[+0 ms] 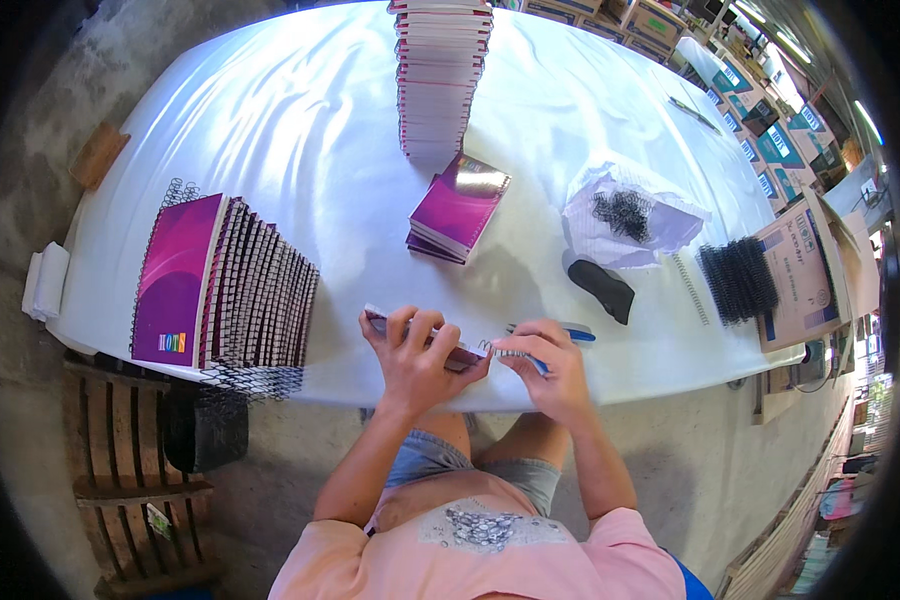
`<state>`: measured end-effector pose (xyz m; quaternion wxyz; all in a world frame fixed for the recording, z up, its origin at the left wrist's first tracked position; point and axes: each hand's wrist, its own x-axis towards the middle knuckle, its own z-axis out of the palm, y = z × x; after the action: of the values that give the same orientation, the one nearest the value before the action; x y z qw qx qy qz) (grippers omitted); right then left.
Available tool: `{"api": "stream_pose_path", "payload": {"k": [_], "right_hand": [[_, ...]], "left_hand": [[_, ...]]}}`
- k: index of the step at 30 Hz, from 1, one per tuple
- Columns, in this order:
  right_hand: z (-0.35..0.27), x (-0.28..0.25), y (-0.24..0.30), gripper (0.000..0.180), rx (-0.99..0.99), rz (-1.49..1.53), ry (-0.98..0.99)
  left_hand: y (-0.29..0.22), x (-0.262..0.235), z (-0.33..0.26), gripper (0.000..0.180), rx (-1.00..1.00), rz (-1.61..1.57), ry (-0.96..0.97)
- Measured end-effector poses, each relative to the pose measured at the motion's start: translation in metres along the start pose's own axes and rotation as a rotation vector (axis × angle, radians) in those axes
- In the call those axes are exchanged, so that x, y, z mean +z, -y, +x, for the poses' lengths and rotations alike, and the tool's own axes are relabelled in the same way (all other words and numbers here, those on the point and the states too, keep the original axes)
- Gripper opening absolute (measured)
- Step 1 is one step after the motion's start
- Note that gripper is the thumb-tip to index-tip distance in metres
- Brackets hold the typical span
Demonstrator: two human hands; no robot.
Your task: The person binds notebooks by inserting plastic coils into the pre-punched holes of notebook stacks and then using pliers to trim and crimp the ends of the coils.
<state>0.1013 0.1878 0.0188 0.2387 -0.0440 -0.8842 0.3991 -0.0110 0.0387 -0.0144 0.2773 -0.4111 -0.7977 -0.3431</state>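
A glossy white-covered table (340, 240) stands on a grey concrete floor (630, 440), with cardboard boxes (800, 150) stacked at the far right. At the table's near edge, a person's left hand (417, 358) curls firmly around a notebook (463, 356), while the right hand (550, 372) pinches a wire coil (511, 352) at its right end, together with a blue tool (579, 335). The notebook is turned nearly edge-on, mostly hidden by fingers.
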Motion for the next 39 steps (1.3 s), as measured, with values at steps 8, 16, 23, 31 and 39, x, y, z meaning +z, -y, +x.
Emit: {"api": "stream_pose_path", "payload": {"k": [8, 16, 23, 31, 39], "right_hand": [[0.000, 0.000, -0.009, 0.027, 0.085, 0.266, 0.017], [0.006, -0.016, 0.016, 0.022, 0.329, 0.317, 0.214], [0.005, -0.028, -0.003, 0.031, 0.252, 0.208, 0.444], [0.002, -0.087, -0.104, 0.043, 0.013, -0.727, -0.184], [0.021, -0.007, -0.016, 0.021, 0.068, 0.577, 0.438]], "left_hand": [[0.000, -0.004, 0.000, 0.038, 0.004, -0.005, 0.023], [0.008, -0.009, 0.000, 0.043, -0.052, -0.029, 0.142], [0.009, -0.014, -0.001, 0.039, -0.033, -0.036, 0.158], [0.017, -0.033, -0.004, 0.041, 0.025, -0.219, 0.259], [0.020, -0.033, -0.002, 0.041, 0.020, -0.245, 0.269]]}}
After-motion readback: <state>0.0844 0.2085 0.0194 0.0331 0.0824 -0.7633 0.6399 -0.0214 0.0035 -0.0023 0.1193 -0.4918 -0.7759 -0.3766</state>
